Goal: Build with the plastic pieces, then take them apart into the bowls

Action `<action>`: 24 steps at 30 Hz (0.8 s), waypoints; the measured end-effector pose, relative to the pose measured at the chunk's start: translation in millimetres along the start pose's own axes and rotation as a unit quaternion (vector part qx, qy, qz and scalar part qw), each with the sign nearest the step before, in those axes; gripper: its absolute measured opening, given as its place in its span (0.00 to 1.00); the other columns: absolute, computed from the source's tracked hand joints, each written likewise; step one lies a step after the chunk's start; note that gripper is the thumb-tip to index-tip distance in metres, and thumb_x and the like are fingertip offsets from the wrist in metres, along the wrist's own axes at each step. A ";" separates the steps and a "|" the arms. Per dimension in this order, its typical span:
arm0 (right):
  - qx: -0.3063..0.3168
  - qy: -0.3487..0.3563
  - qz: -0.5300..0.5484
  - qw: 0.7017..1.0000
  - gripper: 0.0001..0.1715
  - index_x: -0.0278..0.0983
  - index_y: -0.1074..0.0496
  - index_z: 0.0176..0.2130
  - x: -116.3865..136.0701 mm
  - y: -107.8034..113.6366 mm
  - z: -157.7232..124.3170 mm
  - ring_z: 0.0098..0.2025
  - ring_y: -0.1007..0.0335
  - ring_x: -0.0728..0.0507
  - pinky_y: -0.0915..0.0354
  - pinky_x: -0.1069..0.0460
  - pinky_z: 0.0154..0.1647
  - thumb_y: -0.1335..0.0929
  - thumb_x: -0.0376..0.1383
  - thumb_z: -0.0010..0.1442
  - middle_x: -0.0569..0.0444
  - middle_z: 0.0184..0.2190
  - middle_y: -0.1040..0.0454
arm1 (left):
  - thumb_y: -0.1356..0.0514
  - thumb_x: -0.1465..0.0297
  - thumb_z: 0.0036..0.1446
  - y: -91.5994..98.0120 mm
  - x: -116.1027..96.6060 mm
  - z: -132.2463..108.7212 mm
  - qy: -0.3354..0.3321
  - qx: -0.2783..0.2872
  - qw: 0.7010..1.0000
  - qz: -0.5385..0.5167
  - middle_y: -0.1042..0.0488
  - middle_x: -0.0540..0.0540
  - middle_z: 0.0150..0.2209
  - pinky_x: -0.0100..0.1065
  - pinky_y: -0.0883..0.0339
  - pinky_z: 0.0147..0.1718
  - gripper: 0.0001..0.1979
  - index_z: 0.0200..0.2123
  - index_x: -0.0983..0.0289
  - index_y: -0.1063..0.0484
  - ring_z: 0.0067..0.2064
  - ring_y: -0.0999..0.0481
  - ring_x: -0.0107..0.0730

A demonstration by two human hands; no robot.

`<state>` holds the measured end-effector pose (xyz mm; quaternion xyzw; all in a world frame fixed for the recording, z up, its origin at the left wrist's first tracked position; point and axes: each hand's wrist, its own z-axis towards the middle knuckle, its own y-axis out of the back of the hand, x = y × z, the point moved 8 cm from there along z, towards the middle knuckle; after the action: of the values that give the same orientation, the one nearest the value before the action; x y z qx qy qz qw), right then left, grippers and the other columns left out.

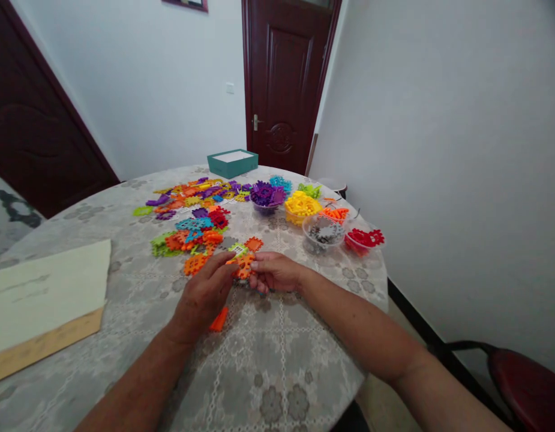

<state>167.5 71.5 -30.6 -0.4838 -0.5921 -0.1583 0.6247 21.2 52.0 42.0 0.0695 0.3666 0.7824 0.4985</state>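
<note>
Between my two hands is an orange interlocking plastic piece (243,264) with a notched edge. My left hand (209,285) grips it from the left, and my right hand (272,273) pinches its right side. Just behind it are a lime-green window piece (237,249) and another orange piece (254,243); I cannot tell whether they are joined to it. A separate orange piece (219,319) lies on the table beside my left wrist. Left of my hands, a pile of orange, blue, red and green pieces (187,237) rests on the cloth.
Plastic bowls hold purple pieces (267,195), yellow pieces (303,205), grey pieces (324,231) and red pieces (365,238). Mixed pieces (198,195) spread farther back. A green box (233,164) stands at the far edge. Paper on cardboard (47,294) lies left. A red chair (524,384) stands right.
</note>
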 end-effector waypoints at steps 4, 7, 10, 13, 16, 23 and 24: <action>0.020 0.003 -0.010 1.000 0.23 0.38 0.31 0.45 -2.2 -1.5 1.2 0.23 0.26 0.50 0.35 0.58 0.23 0.24 0.49 0.60 0.56 0.28 0.20 | 0.43 0.73 0.68 -0.5 -1.9 1.3 -0.018 0.002 1.000 -0.008 0.22 0.57 0.55 0.40 0.22 0.53 0.13 0.52 0.54 0.24 0.55 0.19 0.39; 0.013 0.019 -0.021 1.000 0.24 0.38 0.32 0.45 -1.1 2.6 2.7 0.23 0.26 0.49 0.35 0.58 0.23 0.24 0.50 0.60 0.56 0.28 0.20 | 0.43 0.74 0.68 -1.1 -2.5 2.0 -0.025 0.009 0.999 -0.026 0.22 0.57 0.55 0.42 0.23 0.55 0.14 0.53 0.54 0.25 0.56 0.20 0.40; 0.014 0.025 -0.036 0.999 0.26 0.38 0.32 0.45 -0.7 5.0 2.5 0.23 0.26 0.49 0.34 0.57 0.23 0.24 0.51 0.58 0.56 0.28 0.20 | 0.43 0.75 0.68 -3.2 -1.0 0.9 -0.020 0.020 0.999 -0.042 0.22 0.58 0.56 0.46 0.25 0.58 0.15 0.54 0.55 0.26 0.58 0.21 0.41; 0.003 0.033 -0.066 0.997 0.27 0.38 0.31 0.47 -0.4 6.3 0.5 0.23 0.27 0.49 0.33 0.57 0.23 0.23 0.51 0.58 0.56 0.28 0.21 | 0.43 0.75 0.68 -4.9 0.5 -0.8 -0.009 0.027 0.998 -0.049 0.23 0.59 0.56 0.47 0.26 0.59 0.16 0.55 0.56 0.26 0.59 0.22 0.41; -0.023 0.049 -0.104 0.993 0.26 0.38 0.30 0.49 1.0 7.4 -2.0 0.24 0.28 0.50 0.35 0.58 0.23 0.23 0.48 0.58 0.58 0.29 0.22 | 0.44 0.75 0.68 -6.2 1.1 -1.1 0.010 0.038 0.997 -0.071 0.23 0.60 0.56 0.46 0.27 0.60 0.15 0.54 0.57 0.25 0.59 0.23 0.40; -0.069 0.066 -0.162 0.982 0.18 0.37 0.29 0.43 7.4 9.9 -5.9 0.22 0.33 0.51 0.37 0.57 0.23 0.26 0.43 0.57 0.60 0.25 0.26 | 0.42 0.74 0.66 -5.1 1.4 0.5 0.071 0.047 0.986 -0.144 0.24 0.61 0.58 0.49 0.32 0.64 0.15 0.53 0.58 0.23 0.62 0.25 0.42; -0.074 0.067 -0.162 0.982 0.17 0.37 0.29 0.43 8.3 10.6 -6.2 0.22 0.34 0.51 0.37 0.57 0.22 0.26 0.42 0.57 0.60 0.25 0.26 | 0.42 0.73 0.66 -5.8 4.5 -0.2 0.093 0.046 0.981 -0.165 0.24 0.61 0.58 0.49 0.31 0.63 0.15 0.53 0.58 0.23 0.63 0.26 0.43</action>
<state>181.4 74.8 -26.5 -0.4153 -0.6060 -0.3327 0.5913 23.1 57.0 37.0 -0.0423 0.4535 0.6749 0.5806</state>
